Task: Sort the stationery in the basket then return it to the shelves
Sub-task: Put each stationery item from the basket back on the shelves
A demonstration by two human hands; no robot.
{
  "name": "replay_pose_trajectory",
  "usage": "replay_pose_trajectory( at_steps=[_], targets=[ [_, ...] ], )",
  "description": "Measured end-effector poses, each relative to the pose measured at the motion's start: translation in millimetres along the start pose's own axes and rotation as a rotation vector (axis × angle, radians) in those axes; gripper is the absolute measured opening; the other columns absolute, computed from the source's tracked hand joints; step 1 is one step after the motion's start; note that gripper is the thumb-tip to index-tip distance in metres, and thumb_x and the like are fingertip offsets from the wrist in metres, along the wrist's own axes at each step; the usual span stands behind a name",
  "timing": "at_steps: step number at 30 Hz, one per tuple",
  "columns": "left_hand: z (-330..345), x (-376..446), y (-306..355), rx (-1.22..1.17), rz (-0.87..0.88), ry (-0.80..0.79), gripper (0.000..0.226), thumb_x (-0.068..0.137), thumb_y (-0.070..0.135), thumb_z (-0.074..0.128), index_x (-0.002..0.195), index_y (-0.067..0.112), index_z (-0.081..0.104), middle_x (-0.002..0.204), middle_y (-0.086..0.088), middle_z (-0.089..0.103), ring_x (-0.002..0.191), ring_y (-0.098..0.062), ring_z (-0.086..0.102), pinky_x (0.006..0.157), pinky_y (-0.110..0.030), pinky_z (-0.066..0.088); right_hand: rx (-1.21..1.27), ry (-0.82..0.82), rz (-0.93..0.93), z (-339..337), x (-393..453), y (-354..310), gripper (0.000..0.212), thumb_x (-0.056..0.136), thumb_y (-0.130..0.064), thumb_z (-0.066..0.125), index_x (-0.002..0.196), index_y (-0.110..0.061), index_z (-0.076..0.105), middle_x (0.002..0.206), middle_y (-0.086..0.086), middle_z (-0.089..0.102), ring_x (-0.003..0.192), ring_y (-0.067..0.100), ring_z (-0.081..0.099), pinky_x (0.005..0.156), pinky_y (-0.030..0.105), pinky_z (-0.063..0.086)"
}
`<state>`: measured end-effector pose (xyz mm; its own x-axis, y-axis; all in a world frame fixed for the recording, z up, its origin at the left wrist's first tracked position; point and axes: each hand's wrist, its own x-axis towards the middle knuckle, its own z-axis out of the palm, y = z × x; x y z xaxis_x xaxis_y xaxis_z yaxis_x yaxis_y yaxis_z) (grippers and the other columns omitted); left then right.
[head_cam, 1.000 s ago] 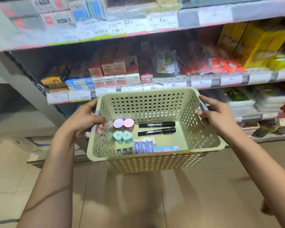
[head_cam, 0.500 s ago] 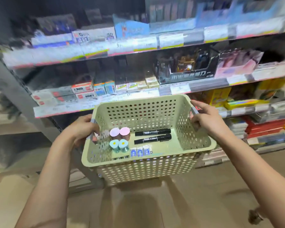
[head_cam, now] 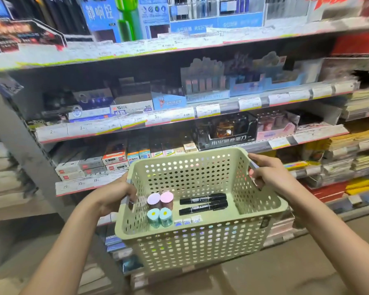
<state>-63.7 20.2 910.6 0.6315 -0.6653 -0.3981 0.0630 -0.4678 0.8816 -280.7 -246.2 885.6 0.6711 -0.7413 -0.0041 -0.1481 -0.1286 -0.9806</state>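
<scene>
Both grips closed on the basket rim, left hand, right hand, held before the shelves; contents look sorted, so next we free one hand for the markers.

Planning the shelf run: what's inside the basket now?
Inside the basket: two black markers, two pink-topped and two blue-topped round containers, and three small blue packets. The near wall hides anything lying against it.

Basket interior open from above beside the markers; shelves behind crowded with boxes.
</scene>
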Motion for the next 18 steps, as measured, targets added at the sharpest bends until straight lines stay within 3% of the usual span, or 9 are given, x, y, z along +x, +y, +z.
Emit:
replay_pose_trajectory(
  at_steps=[5, 10, 13, 18],
  targets=[
    [8, -3, 5, -0.023, 0.047, -0.012, 0.068, 0.074, -0.019, 0.029, 0.117, 0.031, 0.044, 0.08, -0.009, 0.053, 0.066, -0.021, 0.048, 0.049, -0.027, 0.04, -0.027, 0.015, 0.003, -8, -1, -2, 0.059, 0.078, 0.02, 0.043, 0.129, -0.008, 0.054, 0.065, 0.009, 0.051, 0.032, 0.006, 0.037, 0.035, 0.017, 0.033],
    [10, 0, 14, -0.022, 0.063, -0.011, 0.05, 0.07, -0.017, 0.035, 0.096, 0.023, 0.051, 0.065, -0.007, 0.053, 0.058, -0.02, 0.047, 0.043, -0.024, 0.039, -0.015, 0.027, 0.008, -16, -3, -4, 0.059, 0.08, 0.02, 0.043, 0.131, -0.008, 0.051, 0.066, 0.009, 0.052, 0.031, 0.003, 0.037, 0.035, 0.015, 0.032],
    [14, 3, 22, -0.007, 0.088, -0.015, 0.05, 0.059, -0.012, 0.041, 0.095, 0.021, 0.052, 0.062, -0.008, 0.05, 0.053, -0.02, 0.045, 0.039, -0.021, 0.039, -0.02, 0.037, 0.014, -22, -1, -3, 0.06, 0.08, 0.019, 0.043, 0.134, -0.008, 0.049, 0.064, 0.008, 0.052, 0.03, 0.003, 0.037, 0.036, 0.014, 0.032],
    [30, 14, 36, -0.012, 0.092, -0.008, 0.048, 0.066, -0.015, 0.037, 0.094, 0.02, 0.053, 0.064, -0.01, 0.048, 0.052, -0.021, 0.046, 0.04, -0.022, 0.04, -0.048, 0.037, 0.013, -44, 6, -1, 0.06, 0.081, 0.018, 0.043, 0.135, -0.009, 0.048, 0.066, 0.009, 0.053, 0.037, 0.009, 0.038, 0.037, 0.016, 0.034]
  ],
)
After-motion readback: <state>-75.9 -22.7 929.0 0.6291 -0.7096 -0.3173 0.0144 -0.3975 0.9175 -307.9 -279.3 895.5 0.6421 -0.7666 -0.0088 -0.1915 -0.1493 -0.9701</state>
